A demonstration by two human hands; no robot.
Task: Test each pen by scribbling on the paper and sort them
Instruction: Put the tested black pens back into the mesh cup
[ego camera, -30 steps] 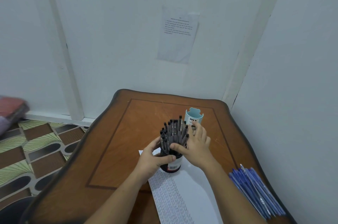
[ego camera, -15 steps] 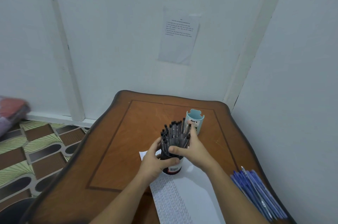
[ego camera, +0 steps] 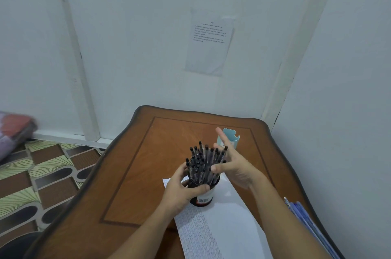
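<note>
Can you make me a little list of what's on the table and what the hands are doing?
left hand: grips the dark cup
dark cup: stands on the paper, full of black pens
right hand: at the black pens, fingers spread; unclear if pinching one
blue cup: upright behind the right hand
blue pens: lying at the table's right edge

Left hand (ego camera: pixel 182 191) grips the cup (ego camera: pixel 204 199); pens (ego camera: pixel 203 161) stand in it; paper (ego camera: pixel 228 216) lies beneath; holder (ego camera: pixel 232 139) behind the grip; loose pens (ego camera: pixel 304 216) well right.
</note>
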